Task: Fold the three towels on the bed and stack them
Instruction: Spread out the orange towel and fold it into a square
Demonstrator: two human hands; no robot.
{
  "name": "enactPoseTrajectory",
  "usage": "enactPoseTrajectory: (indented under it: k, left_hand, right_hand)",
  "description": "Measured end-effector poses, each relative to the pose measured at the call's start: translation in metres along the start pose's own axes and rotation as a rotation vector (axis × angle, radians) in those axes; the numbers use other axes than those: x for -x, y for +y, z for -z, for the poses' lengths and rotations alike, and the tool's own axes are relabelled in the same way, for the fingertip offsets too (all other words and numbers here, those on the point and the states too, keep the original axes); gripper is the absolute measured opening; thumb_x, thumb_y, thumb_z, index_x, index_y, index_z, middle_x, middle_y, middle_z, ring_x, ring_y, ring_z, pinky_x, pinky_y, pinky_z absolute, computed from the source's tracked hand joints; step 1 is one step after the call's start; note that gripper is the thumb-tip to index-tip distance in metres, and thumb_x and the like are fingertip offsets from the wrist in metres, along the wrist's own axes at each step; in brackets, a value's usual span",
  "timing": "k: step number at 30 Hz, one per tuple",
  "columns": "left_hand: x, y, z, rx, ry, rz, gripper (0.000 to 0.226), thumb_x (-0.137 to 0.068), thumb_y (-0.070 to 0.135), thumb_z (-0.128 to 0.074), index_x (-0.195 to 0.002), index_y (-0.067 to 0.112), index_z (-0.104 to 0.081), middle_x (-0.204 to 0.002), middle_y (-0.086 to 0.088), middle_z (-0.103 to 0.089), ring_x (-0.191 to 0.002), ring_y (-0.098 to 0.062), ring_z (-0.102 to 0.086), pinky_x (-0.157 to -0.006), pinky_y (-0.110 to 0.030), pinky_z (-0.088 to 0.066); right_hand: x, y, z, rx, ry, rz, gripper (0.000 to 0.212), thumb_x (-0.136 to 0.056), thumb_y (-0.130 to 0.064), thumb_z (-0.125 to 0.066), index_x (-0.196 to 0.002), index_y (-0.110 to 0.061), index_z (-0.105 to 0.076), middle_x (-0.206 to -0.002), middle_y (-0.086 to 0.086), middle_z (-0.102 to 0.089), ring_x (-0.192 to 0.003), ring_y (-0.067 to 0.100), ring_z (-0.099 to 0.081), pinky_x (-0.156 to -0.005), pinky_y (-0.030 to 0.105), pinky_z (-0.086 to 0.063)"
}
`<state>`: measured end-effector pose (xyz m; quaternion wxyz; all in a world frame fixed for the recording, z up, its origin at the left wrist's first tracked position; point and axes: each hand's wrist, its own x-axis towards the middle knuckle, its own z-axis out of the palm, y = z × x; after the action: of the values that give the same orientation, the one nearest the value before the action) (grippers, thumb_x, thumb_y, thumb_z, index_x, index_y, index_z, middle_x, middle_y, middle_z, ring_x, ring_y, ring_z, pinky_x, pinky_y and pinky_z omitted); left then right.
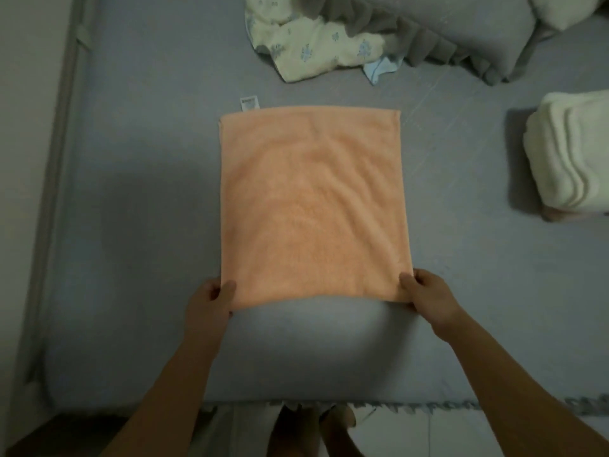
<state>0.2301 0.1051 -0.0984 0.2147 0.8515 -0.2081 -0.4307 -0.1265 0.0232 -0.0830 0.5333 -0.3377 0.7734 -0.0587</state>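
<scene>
Towel (309,206) lies flat mid-bed (131,192), its near corners pinched by the left hand (211,300) and right hand (425,293). Best to lift both evenly and lay the near edge square on the far one.

- L hand (211,300) + R hand (428,298): both bare, no gloves, rings or watch that I can see.
- Forearms bare, no sleeves in view.
- Feet near bed (131,225) edge: too dark to tell.
</scene>
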Motion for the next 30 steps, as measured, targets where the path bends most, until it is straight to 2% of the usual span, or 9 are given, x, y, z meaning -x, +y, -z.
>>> enactPoseTrajectory:
  k: [3,5,9,12,16,21,25,28,30]
  left_hand:
    - [0.048,-0.028,0.010,-0.077,0.009,-0.012,0.022,-0.096,0.032,-0.056,-0.086,0.013,-0.063,-0.080,-0.010,-0.067,-0.067,-0.025,-0.064,-0.063,-0.038,-0.052]
    - [0.079,-0.045,0.014,-0.100,0.004,0.020,0.017,-0.097,0.030,-0.056,-0.096,0.014,-0.060,-0.084,-0.006,-0.066,-0.065,-0.021,-0.065,-0.054,-0.031,-0.048]
    - [0.114,-0.060,0.031,0.072,0.039,0.152,0.013,-0.091,0.022,-0.064,-0.101,0.016,-0.060,-0.082,-0.006,-0.062,-0.060,-0.022,-0.059,-0.047,-0.030,-0.048]
    - [0.109,-0.041,0.048,0.308,-0.024,0.159,0.009,-0.089,0.019,-0.062,-0.089,0.023,-0.070,-0.078,-0.005,-0.061,-0.061,-0.017,-0.054,-0.046,-0.026,-0.044]
    - [0.070,0.024,0.053,0.650,-0.162,0.160,0.026,-0.095,0.006,-0.044,-0.086,0.013,-0.068,-0.061,-0.001,-0.062,-0.047,-0.008,-0.057,-0.041,-0.016,-0.043]
    - [0.002,0.093,0.043,0.751,-0.303,0.071,0.032,-0.089,-0.001,-0.035,-0.095,0.012,-0.063,-0.063,0.001,-0.060,-0.059,-0.009,-0.055,-0.046,-0.016,-0.042]
    - [-0.047,0.115,0.015,0.549,-0.332,-0.075,0.029,-0.089,-0.002,-0.044,-0.091,0.017,-0.065,-0.067,0.002,-0.053,-0.060,-0.009,-0.048,-0.049,-0.019,-0.036]
    - [-0.075,0.107,-0.002,0.123,-0.074,-0.210,0.004,-0.085,0.011,-0.064,-0.083,0.015,-0.063,-0.069,-0.003,-0.051,-0.062,-0.014,-0.044,-0.054,-0.029,-0.033]
    - [-0.088,0.100,-0.005,-0.160,0.087,-0.299,0.016,-0.082,0.026,-0.065,-0.079,0.010,-0.062,-0.065,0.000,-0.050,-0.060,-0.012,-0.041,-0.054,-0.031,-0.033]
  right_hand:
    - [0.029,0.036,0.007,-0.028,-0.014,-0.057,0.026,-0.099,-0.027,-0.051,-0.112,-0.006,-0.061,-0.091,0.007,-0.062,-0.076,0.024,-0.061,-0.063,0.037,-0.056]
    - [0.050,0.060,0.013,-0.048,-0.027,-0.090,0.026,-0.098,-0.026,-0.054,-0.114,-0.006,-0.058,-0.095,0.010,-0.061,-0.076,0.025,-0.061,-0.059,0.036,-0.056]
    - [0.085,0.078,0.032,-0.202,0.054,0.042,0.018,-0.092,-0.021,-0.064,-0.108,-0.014,-0.060,-0.083,0.014,-0.062,-0.057,0.022,-0.056,-0.048,0.034,-0.049]
    - [0.095,0.047,0.043,-0.407,0.065,0.128,0.009,-0.089,-0.014,-0.064,-0.088,-0.022,-0.068,-0.064,0.004,-0.061,-0.046,0.012,-0.052,-0.042,0.028,-0.045]
    - [0.068,-0.030,0.040,-0.585,-0.018,0.063,0.013,-0.089,-0.011,-0.062,-0.077,-0.013,-0.067,-0.047,0.001,-0.053,-0.039,0.012,-0.045,-0.041,0.022,-0.041]
    - [0.004,-0.109,0.039,-0.588,-0.116,-0.043,0.022,-0.096,-0.015,-0.039,-0.086,-0.015,-0.058,-0.064,0.002,-0.051,-0.052,0.013,-0.046,-0.052,0.027,-0.042]
    - [-0.035,-0.133,0.031,-0.459,-0.060,-0.051,0.017,-0.091,-0.012,-0.040,-0.089,-0.012,-0.057,-0.074,0.004,-0.065,-0.057,0.017,-0.058,-0.056,0.025,-0.045]
    - [-0.058,-0.118,0.017,-0.066,0.117,0.088,0.016,-0.083,-0.012,-0.052,-0.091,-0.007,-0.065,-0.084,0.013,-0.064,-0.069,0.027,-0.061,-0.060,0.033,-0.047]
    - [-0.064,-0.101,0.010,0.177,0.208,0.175,0.026,-0.083,-0.023,-0.059,-0.104,-0.010,-0.069,-0.092,0.008,-0.067,-0.083,0.027,-0.063,-0.070,0.036,-0.052]
